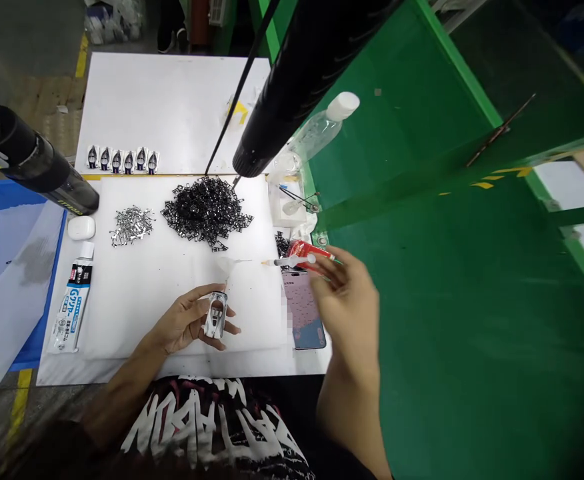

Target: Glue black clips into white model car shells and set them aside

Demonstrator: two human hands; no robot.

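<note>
My left hand (192,317) pinches a small silver toy car body (216,315) over the white work board (137,300). A dark-edged opening shows in the middle of the car body. On the right, my right hand (345,287) is beside the plunger end of a clear syringe (287,261) with an orange tip; its fingers are curved and apart. The syringe lies across a red packet (299,250), partly covered by those fingers. Below it is a phone (305,310) with a lit screen. A faint pale piece with a thin needle-like end (229,265) rests on the board.
A heap of black frame parts (205,210) and a pile of small silver parts (133,225) lie on the board. Several assembled pieces (122,161) stand behind. A glue tube (75,300) and white case (81,228) are left. A black pole (292,87) hangs overhead; a bottle (322,127) stands right.
</note>
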